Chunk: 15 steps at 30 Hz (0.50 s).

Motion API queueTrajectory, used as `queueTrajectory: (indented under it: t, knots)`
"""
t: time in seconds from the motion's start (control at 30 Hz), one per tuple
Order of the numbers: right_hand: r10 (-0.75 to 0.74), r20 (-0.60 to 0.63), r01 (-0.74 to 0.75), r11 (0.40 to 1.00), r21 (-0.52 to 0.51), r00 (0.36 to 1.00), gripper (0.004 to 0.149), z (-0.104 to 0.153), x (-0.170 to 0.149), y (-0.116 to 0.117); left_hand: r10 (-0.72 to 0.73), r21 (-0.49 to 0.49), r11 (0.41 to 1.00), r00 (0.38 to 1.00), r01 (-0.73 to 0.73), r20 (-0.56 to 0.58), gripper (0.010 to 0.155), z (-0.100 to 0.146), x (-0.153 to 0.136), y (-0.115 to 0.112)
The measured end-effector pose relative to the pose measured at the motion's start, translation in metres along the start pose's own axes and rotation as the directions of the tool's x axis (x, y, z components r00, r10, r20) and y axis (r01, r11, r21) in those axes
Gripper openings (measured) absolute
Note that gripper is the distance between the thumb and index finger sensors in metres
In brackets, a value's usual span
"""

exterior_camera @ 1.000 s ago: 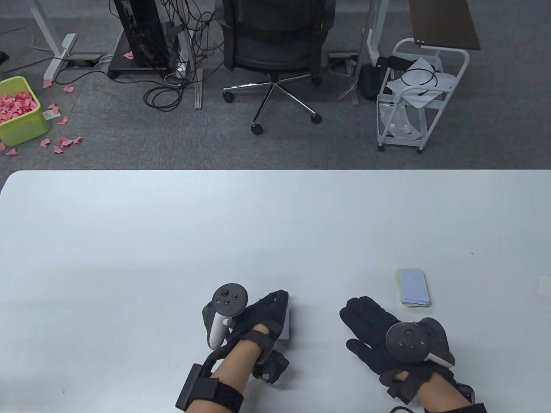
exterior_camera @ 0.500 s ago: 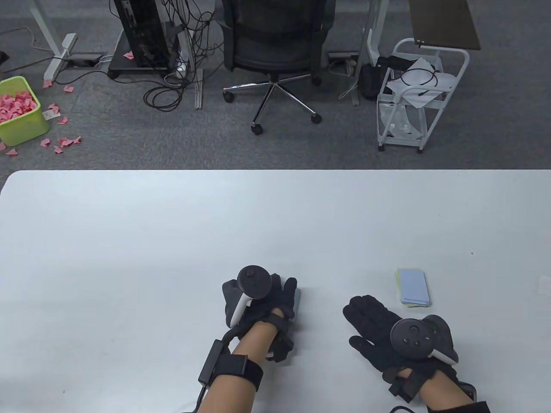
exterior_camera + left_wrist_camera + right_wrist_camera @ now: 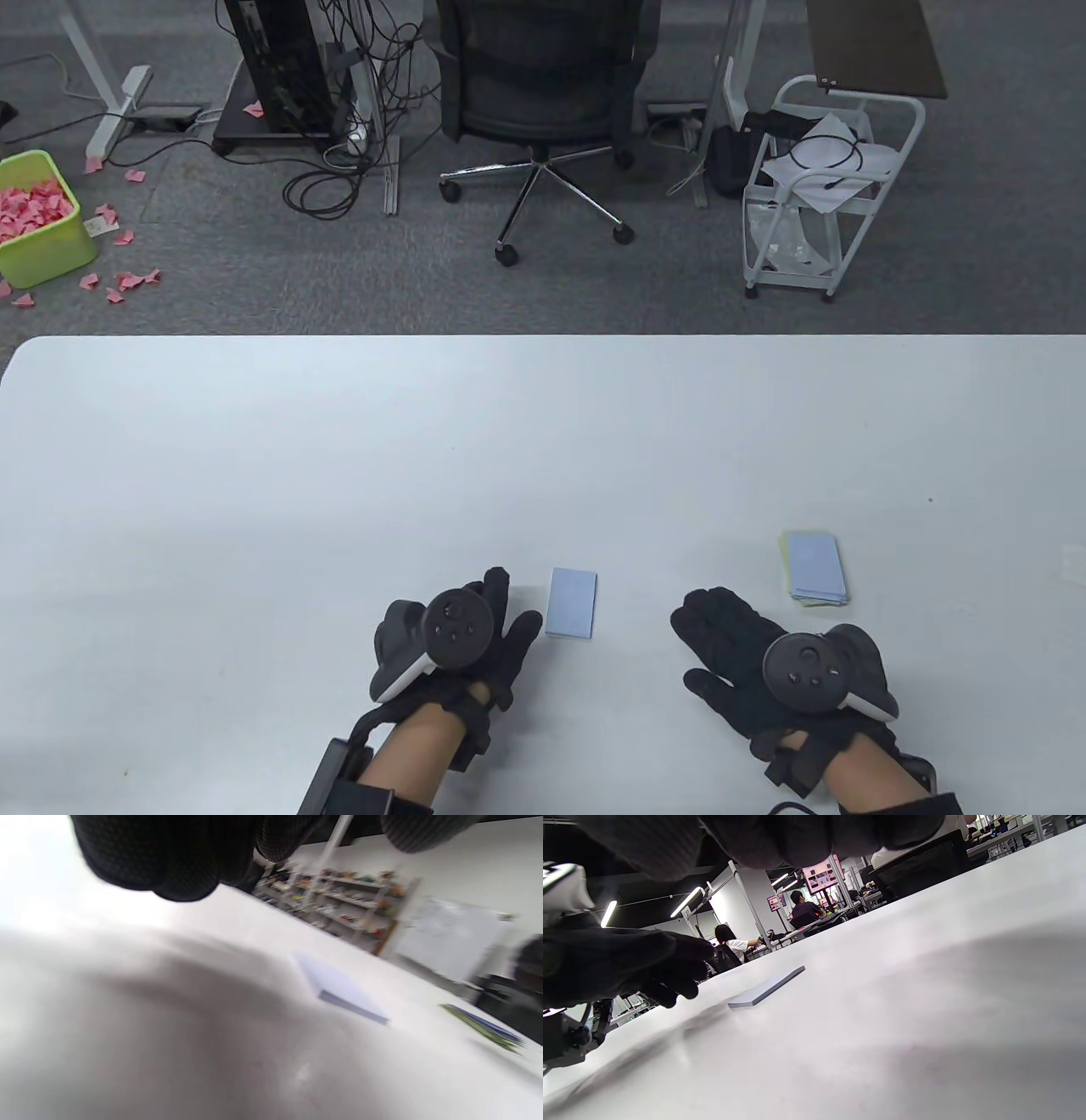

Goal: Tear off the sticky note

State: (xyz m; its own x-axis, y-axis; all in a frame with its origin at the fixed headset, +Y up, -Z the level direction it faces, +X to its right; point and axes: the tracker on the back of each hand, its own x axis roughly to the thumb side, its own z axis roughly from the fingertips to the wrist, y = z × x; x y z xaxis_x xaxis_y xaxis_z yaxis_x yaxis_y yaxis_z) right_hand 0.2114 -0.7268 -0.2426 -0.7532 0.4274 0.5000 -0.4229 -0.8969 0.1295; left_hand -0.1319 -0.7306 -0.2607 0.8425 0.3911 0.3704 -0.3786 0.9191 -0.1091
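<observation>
A pale blue sticky note pad [image 3: 571, 603] lies flat on the white table [image 3: 339, 475], bare and untouched. It also shows in the left wrist view [image 3: 343, 991] and in the right wrist view [image 3: 768, 988]. My left hand [image 3: 462, 641] is just left of the pad, palm down, fingers spread, holding nothing. My right hand [image 3: 738, 654] rests flat on the table to the right of the pad, fingers spread, empty. A small stack of torn-off notes [image 3: 814, 567], blue over green, lies beyond the right hand; it also shows in the left wrist view [image 3: 483, 1025].
The table's far edge [image 3: 543, 337] drops to a carpeted floor with an office chair [image 3: 543, 93], a white cart [image 3: 814, 187] and a green bin of pink scraps [image 3: 38, 216]. A small pale slip [image 3: 1074, 562] lies at the table's right edge.
My left hand has lifted off the pad and drawn back to the left and toward me, leaving the pad uncovered. The right hand has barely moved.
</observation>
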Motion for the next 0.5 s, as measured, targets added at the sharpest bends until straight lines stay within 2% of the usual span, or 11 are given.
queueTrajectory:
  t: [0.07,0.17,0.3,0.5]
  knots:
    - [0.004,0.009,-0.004,1.0,-0.023,1.0,0.062,0.001,0.001,-0.001,-0.061,0.035,0.998,0.992,0.057,0.114,0.08,0.011,0.009,0.003]
    - [0.012,0.02,-0.011,0.999,-0.036,1.0,0.063,0.002,0.003,-0.001,-0.123,0.074,0.991,0.97,0.11,0.208,0.08,0.022,0.017,0.006]
    - [0.029,0.04,-0.026,0.998,-0.058,0.999,0.063,0.004,0.007,-0.001,-0.178,0.114,0.982,0.945,0.152,0.274,0.08,0.034,0.02,0.015]
    - [0.022,0.03,-0.02,0.999,-0.041,0.999,0.063,0.004,0.004,0.001,-0.171,0.123,0.983,0.938,0.14,0.303,0.079,0.043,0.019,0.024]
